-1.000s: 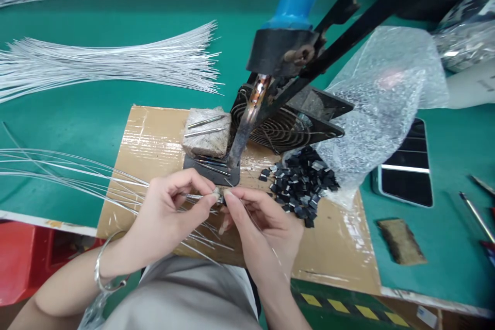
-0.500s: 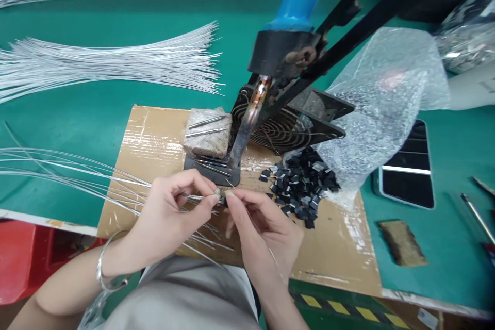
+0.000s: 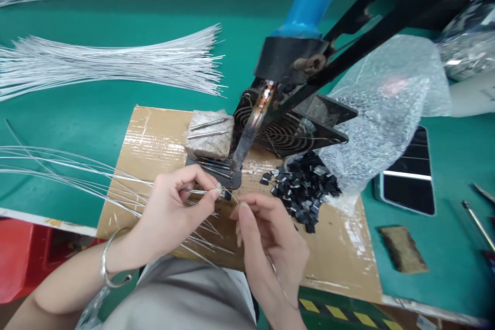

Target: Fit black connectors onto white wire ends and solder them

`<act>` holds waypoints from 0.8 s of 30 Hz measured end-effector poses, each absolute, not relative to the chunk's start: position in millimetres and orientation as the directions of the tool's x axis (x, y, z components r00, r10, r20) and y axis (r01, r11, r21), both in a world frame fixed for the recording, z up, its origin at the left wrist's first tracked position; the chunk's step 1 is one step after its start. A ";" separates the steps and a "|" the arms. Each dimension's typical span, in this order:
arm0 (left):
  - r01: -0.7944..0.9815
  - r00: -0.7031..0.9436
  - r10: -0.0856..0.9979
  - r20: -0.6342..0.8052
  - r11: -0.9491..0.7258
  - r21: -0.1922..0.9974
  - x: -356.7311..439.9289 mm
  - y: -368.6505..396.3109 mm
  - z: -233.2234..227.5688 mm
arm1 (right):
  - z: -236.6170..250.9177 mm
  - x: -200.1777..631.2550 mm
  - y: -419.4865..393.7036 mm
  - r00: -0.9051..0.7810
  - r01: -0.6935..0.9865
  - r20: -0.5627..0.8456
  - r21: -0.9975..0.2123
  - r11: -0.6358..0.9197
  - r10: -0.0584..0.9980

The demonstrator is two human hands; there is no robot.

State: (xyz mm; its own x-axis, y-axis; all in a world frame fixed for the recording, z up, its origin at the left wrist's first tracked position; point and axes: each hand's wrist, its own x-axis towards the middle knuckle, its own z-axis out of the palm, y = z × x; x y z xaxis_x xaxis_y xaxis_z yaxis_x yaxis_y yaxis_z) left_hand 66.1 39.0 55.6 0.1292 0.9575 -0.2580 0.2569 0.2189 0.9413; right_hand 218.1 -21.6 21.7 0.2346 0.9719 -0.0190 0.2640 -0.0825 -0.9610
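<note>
Pinching a thin wire (image 3: 127, 179) at its tip, the left hand (image 3: 176, 206) grips tight.
Right hand (image 3: 266, 232) hovers just beside, fingers loosely curled, holding nothing visible.

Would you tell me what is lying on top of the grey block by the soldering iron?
Two thin metal pins lie across the grey block. Its underside is hidden, so anything beneath it cannot be seen.
</note>
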 end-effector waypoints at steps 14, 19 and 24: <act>0.307 0.083 0.966 -0.244 0.209 0.929 70.1 45.7 55.0 | 23.1 222.3 -15.2 0.215 0.177 0.096 -0.982 0.057 0.972; 0.307 0.072 0.971 -0.230 0.198 0.931 73.7 49.8 55.0 | 24.6 222.4 -10.9 0.228 0.137 0.066 -0.990 0.035 0.971; 0.306 0.059 0.969 -0.240 0.211 0.928 75.4 53.2 57.7 | 25.9 222.4 -9.0 0.239 0.116 0.056 -0.993 0.029 0.969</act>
